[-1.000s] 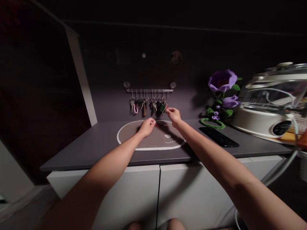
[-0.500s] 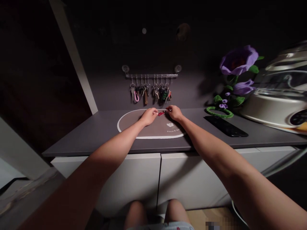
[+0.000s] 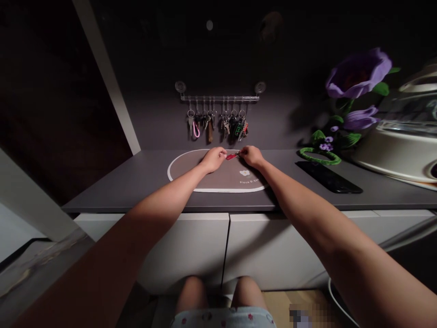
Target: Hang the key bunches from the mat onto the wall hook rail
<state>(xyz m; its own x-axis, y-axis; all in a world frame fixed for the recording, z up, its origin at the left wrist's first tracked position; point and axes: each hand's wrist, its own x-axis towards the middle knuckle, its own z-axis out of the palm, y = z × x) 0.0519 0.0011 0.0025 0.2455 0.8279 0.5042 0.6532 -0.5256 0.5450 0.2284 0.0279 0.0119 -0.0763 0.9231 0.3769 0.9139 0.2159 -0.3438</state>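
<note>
Red tag (image 3: 231,156), probably light, stiff and best pinched at its ends, sits over the mat (image 3: 194,175) on the counter (image 3: 136,191), the right hand (image 3: 251,156) with fingers seemingly clamped on its metal end, the left hand (image 3: 213,159) with fingers together at the other, their grip unclear.

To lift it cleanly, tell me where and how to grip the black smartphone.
Probably best to pinch the black smartphone across its long edges at the near end, from above and the front: it lies flat on the counter, with the green ring close behind its far end.
</note>
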